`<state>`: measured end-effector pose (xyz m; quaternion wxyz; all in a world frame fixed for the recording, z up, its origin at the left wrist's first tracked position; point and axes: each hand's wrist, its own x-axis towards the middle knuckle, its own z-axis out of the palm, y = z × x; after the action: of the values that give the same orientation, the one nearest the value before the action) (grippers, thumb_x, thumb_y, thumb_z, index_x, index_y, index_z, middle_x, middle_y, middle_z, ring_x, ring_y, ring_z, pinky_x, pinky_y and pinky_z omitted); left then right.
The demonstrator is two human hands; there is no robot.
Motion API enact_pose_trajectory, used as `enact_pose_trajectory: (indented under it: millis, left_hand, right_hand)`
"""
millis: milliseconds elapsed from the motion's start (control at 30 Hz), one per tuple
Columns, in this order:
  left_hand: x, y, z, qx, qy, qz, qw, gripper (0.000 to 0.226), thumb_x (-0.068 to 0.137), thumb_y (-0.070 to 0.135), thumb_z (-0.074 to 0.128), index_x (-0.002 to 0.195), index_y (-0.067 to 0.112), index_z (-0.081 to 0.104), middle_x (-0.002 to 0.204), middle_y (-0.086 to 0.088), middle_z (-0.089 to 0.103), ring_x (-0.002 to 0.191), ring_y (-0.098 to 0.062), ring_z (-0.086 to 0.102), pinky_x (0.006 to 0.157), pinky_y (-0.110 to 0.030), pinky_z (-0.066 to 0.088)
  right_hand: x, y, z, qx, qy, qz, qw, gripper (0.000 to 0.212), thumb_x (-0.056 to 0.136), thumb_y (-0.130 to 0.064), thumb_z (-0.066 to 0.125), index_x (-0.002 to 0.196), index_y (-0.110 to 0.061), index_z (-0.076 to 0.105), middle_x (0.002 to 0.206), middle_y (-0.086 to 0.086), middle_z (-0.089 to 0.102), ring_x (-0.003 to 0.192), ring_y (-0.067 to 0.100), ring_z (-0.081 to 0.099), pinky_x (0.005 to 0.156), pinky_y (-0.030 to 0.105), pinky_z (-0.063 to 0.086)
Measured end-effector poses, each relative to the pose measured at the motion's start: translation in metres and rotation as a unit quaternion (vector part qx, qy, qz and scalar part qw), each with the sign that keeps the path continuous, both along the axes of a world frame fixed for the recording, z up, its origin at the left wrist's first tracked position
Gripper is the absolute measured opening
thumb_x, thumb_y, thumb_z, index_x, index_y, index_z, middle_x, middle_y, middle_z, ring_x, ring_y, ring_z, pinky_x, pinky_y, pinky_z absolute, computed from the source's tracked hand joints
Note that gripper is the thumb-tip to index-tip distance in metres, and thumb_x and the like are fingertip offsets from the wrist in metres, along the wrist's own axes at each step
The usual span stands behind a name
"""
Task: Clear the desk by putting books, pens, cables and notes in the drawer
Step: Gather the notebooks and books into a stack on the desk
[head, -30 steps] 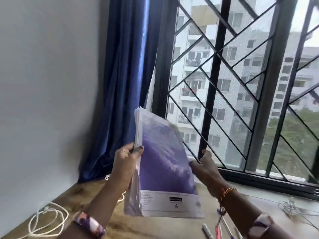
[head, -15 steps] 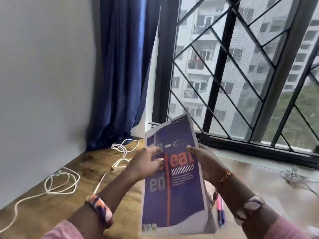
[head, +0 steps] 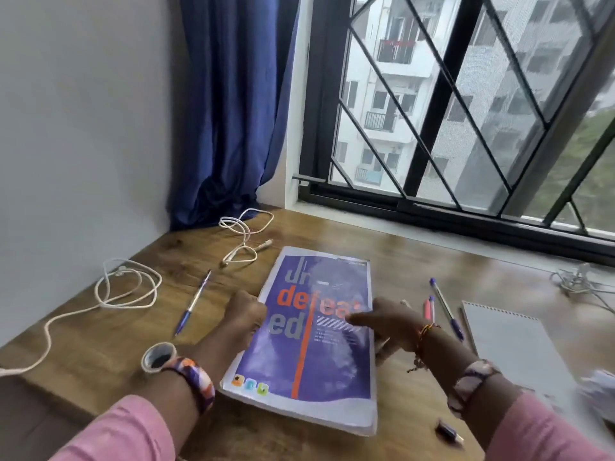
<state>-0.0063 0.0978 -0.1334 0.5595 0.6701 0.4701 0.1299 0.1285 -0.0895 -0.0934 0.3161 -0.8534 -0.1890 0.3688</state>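
1. Nearest the camera, a small dark object (head: 450, 431) with a pale tip lies on the desk (head: 100, 347) behind the right wrist; it is too blurred to name.
2. The purple book (head: 309, 341) lies flat on the desk between both hands, its cover title partly smeared by motion blur.
3. The left hand (head: 245, 315) curls at the book's left edge; its fingers are tucked out of sight, so whether they grip the edge cannot be told.
4. The right hand (head: 387, 322) rests on the right side of the cover, fingers (head: 357, 318) stretched out and loose, holding nothing.
5. Just left of the left wrist stands a tape roll (head: 158, 357).
6. Right of the right fingers lie a pink pen (head: 428, 309) and a purple-capped pen (head: 446, 307), then a spiral notepad (head: 512, 347), cut off lower right by a blurred pale shape.
7. Left of the left fingers lies a blue pen (head: 193, 302), with a white cable (head: 126, 287) beyond.
8. Farther off, a second white cable (head: 244, 234) sits near the curtain (head: 229, 104), and a tangled cable (head: 575, 281) lies far right.
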Motion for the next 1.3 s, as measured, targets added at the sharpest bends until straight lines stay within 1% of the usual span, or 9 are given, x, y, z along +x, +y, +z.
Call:
enact_pose_trajectory:
  millis: [133, 200, 267, 433, 600, 800, 967, 1133, 1300]
  left_hand:
    - [-0.002, -0.024, 0.019, 0.093, 0.081, -0.015, 0.992, 0.011, 0.076, -0.002, 0.049, 0.082, -0.005, 0.058, 0.084, -0.023, 0.062, 0.059, -0.024, 0.051, 0.051, -0.024, 0.038]
    - [-0.002, -0.033, 0.023, 0.165, 0.179, -0.068, 0.968, 0.026, 0.082, 0.005, 0.051, 0.106, -0.004, 0.053, 0.114, -0.021, 0.059, 0.096, -0.033, 0.058, 0.074, -0.031, 0.046]
    - [-0.005, -0.04, 0.026, 0.234, 0.264, -0.126, 0.927, 0.051, 0.086, 0.015, 0.052, 0.131, -0.003, 0.035, 0.135, -0.018, 0.045, 0.125, -0.035, 0.042, 0.096, -0.037, 0.039]
    - [-0.011, -0.053, 0.027, 0.317, 0.343, -0.213, 0.858, 0.057, 0.09, 0.021, 0.043, 0.14, 0.004, 0.022, 0.148, -0.015, 0.025, 0.137, -0.033, 0.015, 0.106, -0.044, 0.025]
    - [-0.004, -0.078, 0.021, 0.395, 0.307, -0.296, 0.814, 0.056, 0.092, 0.035, 0.044, 0.14, 0.013, 0.026, 0.156, -0.016, 0.003, 0.143, -0.033, -0.005, 0.113, -0.047, 0.013]
    - [0.007, -0.132, 0.035, 0.387, 0.175, -0.407, 0.809, 0.03, 0.091, 0.031, 0.048, 0.115, 0.016, 0.057, 0.126, -0.007, 0.054, 0.118, -0.026, 0.048, 0.093, -0.035, 0.042]
    - [0.046, -0.205, 0.07, 0.412, 0.071, -0.429, 0.801, 0.025, 0.09, 0.025, 0.047, 0.107, 0.018, 0.063, 0.112, -0.009, 0.063, 0.106, -0.03, 0.058, 0.086, -0.04, 0.048]
    - [0.099, -0.313, 0.093, 0.357, -0.05, -0.501, 0.787, 0.026, 0.09, 0.022, 0.05, 0.109, 0.013, 0.064, 0.111, -0.008, 0.065, 0.106, -0.024, 0.059, 0.089, -0.037, 0.047]
    - [0.15, -0.449, 0.09, 0.108, -0.055, -0.586, 0.801, 0.04, 0.084, 0.019, 0.065, 0.121, 0.01, 0.052, 0.11, -0.009, 0.062, 0.091, -0.022, 0.062, 0.079, -0.033, 0.054]
  right_hand:
    - [-0.017, -0.003, -0.003, -0.065, -0.087, 0.059, 0.992, 0.049, 0.074, -0.021, 0.076, 0.112, -0.005, 0.049, 0.107, 0.014, 0.059, 0.092, 0.028, 0.064, 0.072, 0.047, 0.058]
    - [-0.019, -0.007, -0.006, -0.057, -0.104, 0.06, 0.991, 0.055, 0.071, -0.019, 0.079, 0.114, -0.007, 0.048, 0.112, 0.012, 0.058, 0.099, 0.027, 0.062, 0.076, 0.043, 0.057]
    - [-0.02, -0.014, -0.01, -0.007, -0.121, 0.057, 0.991, 0.062, 0.064, -0.015, 0.083, 0.115, -0.009, 0.049, 0.113, 0.01, 0.059, 0.103, 0.027, 0.06, 0.08, 0.042, 0.056]
    - [-0.025, -0.033, -0.018, 0.047, -0.161, 0.064, 0.984, 0.06, 0.068, -0.018, 0.081, 0.122, -0.013, 0.054, 0.126, 0.0, 0.054, 0.113, 0.019, 0.051, 0.095, 0.03, 0.044]
    - [-0.036, -0.04, -0.018, 0.003, -0.295, 0.159, 0.942, 0.04, 0.085, -0.024, 0.064, 0.121, -0.007, 0.057, 0.129, 0.007, 0.05, 0.114, 0.024, 0.051, 0.09, 0.026, 0.04]
    - [-0.046, -0.073, -0.016, 0.065, -0.303, 0.22, 0.925, 0.032, 0.085, -0.013, 0.061, 0.116, -0.005, 0.063, 0.119, 0.011, 0.063, 0.108, 0.027, 0.059, 0.089, 0.036, 0.047]
    - [-0.03, -0.149, 0.012, 0.138, -0.345, 0.095, 0.924, 0.019, 0.081, -0.009, 0.064, 0.099, -0.005, 0.07, 0.095, 0.012, 0.072, 0.091, 0.022, 0.067, 0.081, 0.038, 0.051]
    - [-0.008, -0.274, 0.043, 0.164, -0.354, -0.052, 0.919, 0.019, 0.077, -0.005, 0.07, 0.096, -0.004, 0.072, 0.087, 0.0, 0.071, 0.074, -0.006, 0.064, 0.072, 0.013, 0.049]
    - [0.021, -0.417, 0.036, 0.011, -0.357, -0.209, 0.91, 0.035, 0.082, -0.02, 0.067, 0.116, -0.009, 0.063, 0.116, 0.009, 0.066, 0.104, 0.018, 0.062, 0.096, 0.033, 0.046]
